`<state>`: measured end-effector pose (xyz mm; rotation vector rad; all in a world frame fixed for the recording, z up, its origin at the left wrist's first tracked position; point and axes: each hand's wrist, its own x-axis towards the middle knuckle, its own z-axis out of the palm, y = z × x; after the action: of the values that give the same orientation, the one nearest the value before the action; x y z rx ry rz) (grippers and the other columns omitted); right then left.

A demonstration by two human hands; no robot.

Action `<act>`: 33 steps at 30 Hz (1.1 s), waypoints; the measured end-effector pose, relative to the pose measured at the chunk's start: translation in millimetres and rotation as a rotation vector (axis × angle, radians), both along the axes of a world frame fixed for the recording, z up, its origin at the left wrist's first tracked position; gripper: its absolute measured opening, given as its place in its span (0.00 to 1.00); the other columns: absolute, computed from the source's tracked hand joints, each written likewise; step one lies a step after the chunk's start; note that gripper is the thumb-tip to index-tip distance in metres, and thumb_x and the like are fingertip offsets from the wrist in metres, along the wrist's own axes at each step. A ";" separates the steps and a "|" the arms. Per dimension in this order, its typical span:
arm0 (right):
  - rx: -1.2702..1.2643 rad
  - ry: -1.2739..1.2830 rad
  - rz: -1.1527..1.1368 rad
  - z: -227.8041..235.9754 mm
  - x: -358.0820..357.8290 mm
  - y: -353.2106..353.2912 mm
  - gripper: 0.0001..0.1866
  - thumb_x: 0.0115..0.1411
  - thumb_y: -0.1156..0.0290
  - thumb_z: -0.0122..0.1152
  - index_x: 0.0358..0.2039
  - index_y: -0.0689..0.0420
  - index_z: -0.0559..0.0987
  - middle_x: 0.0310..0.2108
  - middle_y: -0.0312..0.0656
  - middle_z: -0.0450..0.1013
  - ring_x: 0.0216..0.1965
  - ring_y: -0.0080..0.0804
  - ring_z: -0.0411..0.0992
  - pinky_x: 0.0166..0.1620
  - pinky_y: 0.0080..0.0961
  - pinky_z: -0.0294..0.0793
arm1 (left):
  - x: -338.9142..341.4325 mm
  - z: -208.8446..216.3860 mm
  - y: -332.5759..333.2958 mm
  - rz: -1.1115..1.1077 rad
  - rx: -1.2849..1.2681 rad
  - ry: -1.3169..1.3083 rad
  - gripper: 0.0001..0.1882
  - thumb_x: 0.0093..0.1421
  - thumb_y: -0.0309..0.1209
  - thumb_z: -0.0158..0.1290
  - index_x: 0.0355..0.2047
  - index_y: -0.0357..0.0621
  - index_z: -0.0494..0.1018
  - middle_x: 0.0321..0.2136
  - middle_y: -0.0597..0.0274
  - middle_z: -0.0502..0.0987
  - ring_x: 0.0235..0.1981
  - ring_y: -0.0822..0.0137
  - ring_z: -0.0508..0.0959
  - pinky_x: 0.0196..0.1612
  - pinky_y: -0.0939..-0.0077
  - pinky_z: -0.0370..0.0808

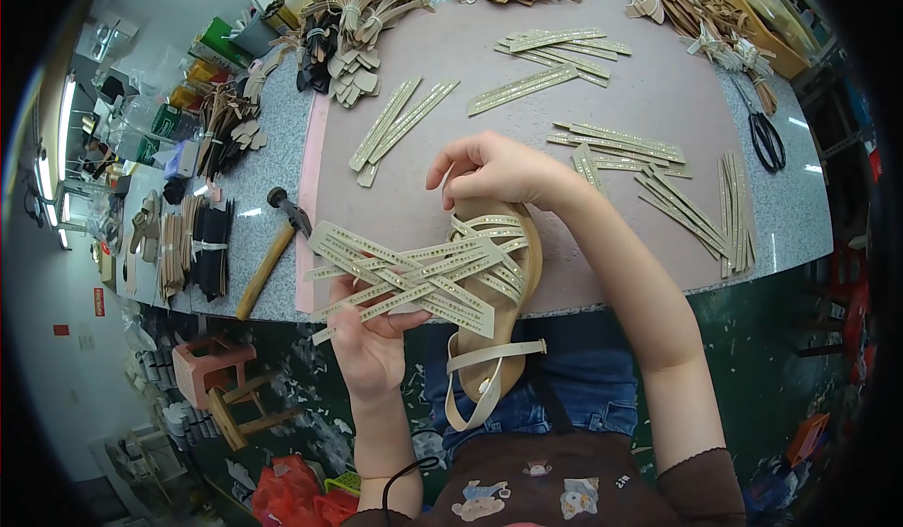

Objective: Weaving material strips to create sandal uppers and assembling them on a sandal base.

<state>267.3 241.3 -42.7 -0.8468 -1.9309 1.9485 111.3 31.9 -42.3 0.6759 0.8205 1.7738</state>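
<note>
My left hand (369,344) grips a woven strap piece (414,278), pale beige bands with gold studs crossing in a lattice, its fingers underneath. The woven piece overlaps the left side of a tan sandal (527,245), which has similar studded straps across the front and a buckled ankle strap (475,400). The sandal lies across the table's near edge, heel toward me. At its toe, my right hand (484,172) has its fingers bent around the end; the exact grip is partly hidden. Loose studded straps (522,90) lie beyond my hands.
A hammer (273,254) lies left of the mat (423,132). More studded straps (682,207) and black-handled scissors (767,141) are to the right. Bundles of leather strips (357,19) line the far edge. A pink stool (212,367) stands on the floor at left.
</note>
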 end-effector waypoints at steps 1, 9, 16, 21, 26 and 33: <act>0.000 0.000 0.000 -0.7 0.5 -0.1 0.13 0.51 0.72 0.55 0.38 0.57 0.81 0.27 0.39 0.79 0.29 0.23 0.73 0.37 0.17 0.71 | 0.0 0.3 -0.4 0.000 0.000 0.000 0.26 0.68 0.38 0.42 0.62 0.39 0.53 0.52 0.43 0.71 0.43 0.53 0.81 0.36 0.68 0.85; -0.013 0.045 0.002 -3.3 4.9 -0.8 0.14 0.52 0.72 0.55 0.38 0.58 0.81 0.28 0.40 0.79 0.30 0.23 0.73 0.37 0.17 0.71 | 2.4 5.0 -2.3 -0.002 -0.046 0.196 0.29 0.65 0.29 0.44 0.64 0.37 0.50 0.50 0.40 0.71 0.40 0.52 0.81 0.36 0.69 0.85; 0.006 0.035 0.008 -1.4 8.1 -0.6 0.13 0.52 0.72 0.54 0.38 0.58 0.81 0.28 0.40 0.78 0.31 0.24 0.73 0.38 0.18 0.71 | 8.1 7.3 -2.0 0.008 -0.007 0.039 0.30 0.66 0.31 0.43 0.65 0.37 0.48 0.50 0.40 0.71 0.40 0.52 0.81 0.36 0.70 0.85; 0.006 0.037 -0.003 -1.7 7.5 -1.6 0.13 0.52 0.72 0.54 0.38 0.58 0.81 0.28 0.40 0.78 0.31 0.24 0.73 0.39 0.17 0.71 | 5.9 6.6 -3.2 -0.019 0.020 0.031 0.30 0.67 0.33 0.43 0.65 0.37 0.47 0.51 0.39 0.70 0.41 0.51 0.81 0.37 0.69 0.85; 0.001 0.030 -0.005 0.7 6.7 -2.1 0.13 0.52 0.72 0.54 0.38 0.59 0.81 0.29 0.39 0.79 0.32 0.24 0.73 0.40 0.17 0.71 | 3.7 5.8 -3.4 -0.023 0.039 -0.014 0.30 0.68 0.35 0.42 0.65 0.38 0.48 0.52 0.38 0.70 0.41 0.50 0.81 0.38 0.67 0.85; -0.001 0.020 -0.012 -2.1 12.3 -0.8 0.13 0.53 0.72 0.54 0.38 0.59 0.81 0.29 0.39 0.79 0.32 0.24 0.74 0.40 0.18 0.72 | 5.9 -1.5 -0.4 -0.054 0.062 -0.011 0.30 0.67 0.36 0.44 0.65 0.40 0.49 0.53 0.39 0.70 0.42 0.51 0.81 0.38 0.68 0.85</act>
<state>279.7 240.5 -44.8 -0.8348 -1.9093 1.9441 117.2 31.5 -43.8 0.7222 0.7353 1.7588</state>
